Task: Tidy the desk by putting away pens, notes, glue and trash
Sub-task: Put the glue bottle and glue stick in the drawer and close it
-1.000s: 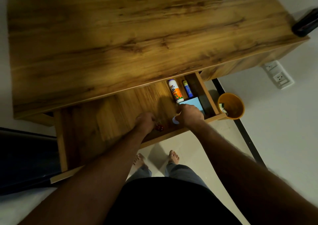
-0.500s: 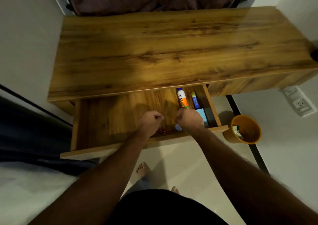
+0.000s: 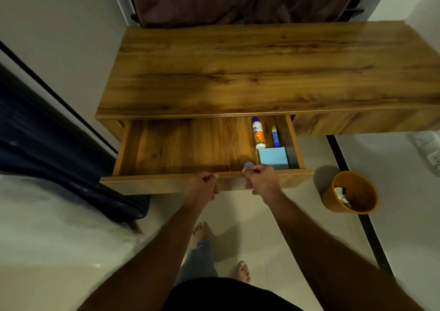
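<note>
The wooden desk (image 3: 262, 72) has its drawer (image 3: 166, 184) pulled out toward me. At the drawer's right end lie a white and orange glue bottle (image 3: 258, 133), a blue glue stick (image 3: 275, 136) and a pad of blue notes (image 3: 273, 157). A small red item (image 3: 226, 167) and a small round blue item (image 3: 247, 165) rest just behind the front panel. My left hand (image 3: 204, 184) and my right hand (image 3: 260, 179) are both curled on the top edge of the drawer's front panel, near its middle.
An orange bin (image 3: 350, 193) with scraps inside stands on the floor to the right of the drawer. A dark blue bed edge (image 3: 59, 163) runs along the left. Wall sockets (image 3: 428, 149) sit at the far right. My bare feet are below the drawer.
Both hands have drawn back from inside the drawer to its front edge. The small red and blue items now lie uncovered inside. My view has pulled back.
</note>
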`<control>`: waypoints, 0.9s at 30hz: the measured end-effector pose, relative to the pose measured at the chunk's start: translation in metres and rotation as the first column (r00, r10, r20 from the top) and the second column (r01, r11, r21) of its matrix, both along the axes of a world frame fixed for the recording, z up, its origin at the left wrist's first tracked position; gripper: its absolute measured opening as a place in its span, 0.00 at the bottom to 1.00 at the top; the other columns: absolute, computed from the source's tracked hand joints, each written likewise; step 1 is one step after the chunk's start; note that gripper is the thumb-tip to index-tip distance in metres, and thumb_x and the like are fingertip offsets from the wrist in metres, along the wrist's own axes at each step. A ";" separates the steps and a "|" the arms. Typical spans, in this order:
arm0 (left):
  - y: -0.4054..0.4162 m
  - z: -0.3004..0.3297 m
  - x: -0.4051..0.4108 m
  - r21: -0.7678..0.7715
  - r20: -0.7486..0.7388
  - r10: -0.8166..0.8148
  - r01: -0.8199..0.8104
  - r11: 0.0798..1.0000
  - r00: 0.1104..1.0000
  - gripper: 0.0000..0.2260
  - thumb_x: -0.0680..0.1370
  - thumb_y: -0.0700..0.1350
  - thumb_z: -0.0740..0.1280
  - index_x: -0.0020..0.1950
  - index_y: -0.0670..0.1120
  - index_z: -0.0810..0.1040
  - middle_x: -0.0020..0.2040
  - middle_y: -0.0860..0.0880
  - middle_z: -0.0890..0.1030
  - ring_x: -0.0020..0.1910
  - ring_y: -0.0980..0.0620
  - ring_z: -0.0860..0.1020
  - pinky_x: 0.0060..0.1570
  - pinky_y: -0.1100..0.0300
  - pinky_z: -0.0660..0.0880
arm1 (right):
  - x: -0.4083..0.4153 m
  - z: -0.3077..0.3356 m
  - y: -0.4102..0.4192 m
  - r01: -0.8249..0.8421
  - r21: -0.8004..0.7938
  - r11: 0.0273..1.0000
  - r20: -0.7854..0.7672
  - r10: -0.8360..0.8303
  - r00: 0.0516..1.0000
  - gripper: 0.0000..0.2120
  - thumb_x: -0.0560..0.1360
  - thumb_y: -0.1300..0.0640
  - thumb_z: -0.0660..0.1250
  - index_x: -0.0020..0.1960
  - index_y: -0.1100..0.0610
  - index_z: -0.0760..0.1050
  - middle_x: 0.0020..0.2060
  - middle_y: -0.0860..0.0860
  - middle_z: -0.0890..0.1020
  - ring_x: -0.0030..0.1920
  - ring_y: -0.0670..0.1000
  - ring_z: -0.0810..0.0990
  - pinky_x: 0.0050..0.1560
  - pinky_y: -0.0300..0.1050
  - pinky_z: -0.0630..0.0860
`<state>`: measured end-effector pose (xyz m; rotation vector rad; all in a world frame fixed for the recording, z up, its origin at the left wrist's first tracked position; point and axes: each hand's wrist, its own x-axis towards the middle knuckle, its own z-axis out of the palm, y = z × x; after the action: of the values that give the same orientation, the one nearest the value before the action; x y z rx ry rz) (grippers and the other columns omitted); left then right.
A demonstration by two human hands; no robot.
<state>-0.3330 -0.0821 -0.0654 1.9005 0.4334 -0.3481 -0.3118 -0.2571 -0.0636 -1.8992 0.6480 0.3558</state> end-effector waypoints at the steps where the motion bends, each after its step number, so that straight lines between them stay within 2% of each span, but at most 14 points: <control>1: 0.001 -0.001 -0.004 -0.037 -0.005 0.036 -0.036 0.999 0.999 0.08 0.80 0.49 0.63 0.46 0.48 0.79 0.39 0.47 0.82 0.39 0.51 0.80 0.41 0.56 0.78 | -0.003 -0.001 0.001 0.029 0.035 0.999 -0.006 -0.029 1.000 0.10 0.74 0.49 0.71 0.49 0.55 0.79 0.41 0.56 0.85 0.41 0.55 0.85 0.38 0.47 0.81; 3: 0.005 -0.004 -0.011 -0.099 -0.025 0.095 -0.097 0.990 0.995 0.09 0.80 0.49 0.64 0.46 0.45 0.79 0.40 0.45 0.82 0.40 0.50 0.81 0.42 0.55 0.79 | -0.011 -0.003 0.002 0.081 0.093 0.992 -0.028 -0.079 0.997 0.12 0.75 0.49 0.70 0.50 0.57 0.78 0.42 0.56 0.85 0.42 0.55 0.85 0.40 0.48 0.81; 5: 0.008 -0.008 -0.016 -0.138 -0.072 0.119 -0.128 0.982 0.990 0.12 0.80 0.50 0.64 0.46 0.42 0.79 0.37 0.46 0.81 0.37 0.50 0.80 0.37 0.57 0.78 | -0.018 -0.006 0.002 0.125 0.130 0.984 -0.086 -0.114 0.990 0.14 0.75 0.46 0.68 0.51 0.57 0.78 0.43 0.55 0.85 0.40 0.54 0.85 0.41 0.49 0.81; 7: 0.009 -0.010 -0.019 -0.210 -0.129 0.131 -0.156 0.965 0.983 0.13 0.80 0.52 0.63 0.45 0.43 0.77 0.35 0.47 0.80 0.34 0.52 0.79 0.32 0.60 0.75 | -0.022 -0.011 0.001 0.158 0.183 0.970 -0.180 -0.125 0.976 0.19 0.76 0.42 0.65 0.53 0.58 0.77 0.45 0.55 0.84 0.41 0.54 0.85 0.40 0.48 0.82; 9: 0.010 -0.010 -0.017 -0.257 -0.159 0.154 -0.191 0.947 0.975 0.12 0.80 0.53 0.64 0.45 0.44 0.76 0.36 0.47 0.80 0.35 0.51 0.79 0.32 0.60 0.74 | -0.021 -0.011 -0.001 0.179 0.234 0.956 -0.243 -0.121 0.962 0.21 0.78 0.40 0.62 0.56 0.58 0.74 0.48 0.57 0.84 0.43 0.56 0.85 0.43 0.50 0.82; 15: 0.014 -0.011 0.000 -0.190 -0.230 0.215 -0.260 0.947 0.949 0.10 0.80 0.49 0.64 0.49 0.42 0.77 0.41 0.44 0.82 0.39 0.50 0.81 0.35 0.59 0.76 | -0.009 -0.013 0.002 0.201 0.261 0.944 -0.256 -0.133 0.957 0.18 0.81 0.47 0.61 0.59 0.61 0.72 0.50 0.58 0.82 0.47 0.58 0.84 0.49 0.55 0.82; 18: 0.016 -0.013 0.010 -0.170 -0.243 0.226 -0.270 0.948 0.943 0.09 0.80 0.47 0.64 0.50 0.41 0.77 0.43 0.43 0.82 0.39 0.50 0.81 0.33 0.59 0.77 | -0.001 -0.013 0.006 0.218 0.258 0.941 -0.264 -0.148 0.953 0.16 0.81 0.49 0.60 0.59 0.61 0.72 0.50 0.58 0.82 0.47 0.58 0.83 0.48 0.54 0.82; 24: 0.019 -0.012 0.042 -0.199 -0.261 0.210 -0.265 0.943 0.942 0.09 0.80 0.46 0.64 0.50 0.40 0.77 0.38 0.44 0.80 0.34 0.52 0.79 0.31 0.60 0.77 | 0.027 -0.011 0.006 0.210 0.254 0.944 -0.238 -0.150 0.960 0.14 0.82 0.50 0.59 0.58 0.60 0.72 0.50 0.58 0.82 0.46 0.57 0.83 0.39 0.48 0.80; 27: 0.020 -0.012 0.062 -0.240 -0.274 0.210 -0.278 0.930 0.939 0.07 0.80 0.45 0.64 0.48 0.41 0.76 0.37 0.44 0.79 0.31 0.53 0.77 0.30 0.61 0.75 | 0.045 -0.011 0.007 0.215 0.255 0.942 -0.233 -0.156 0.960 0.13 0.82 0.52 0.58 0.58 0.60 0.72 0.49 0.58 0.81 0.46 0.57 0.83 0.40 0.49 0.80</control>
<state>-0.2706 -0.0616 -0.0774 1.5161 0.7421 -0.4522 -0.2665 -0.2504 -0.0742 -1.5294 0.8652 0.5020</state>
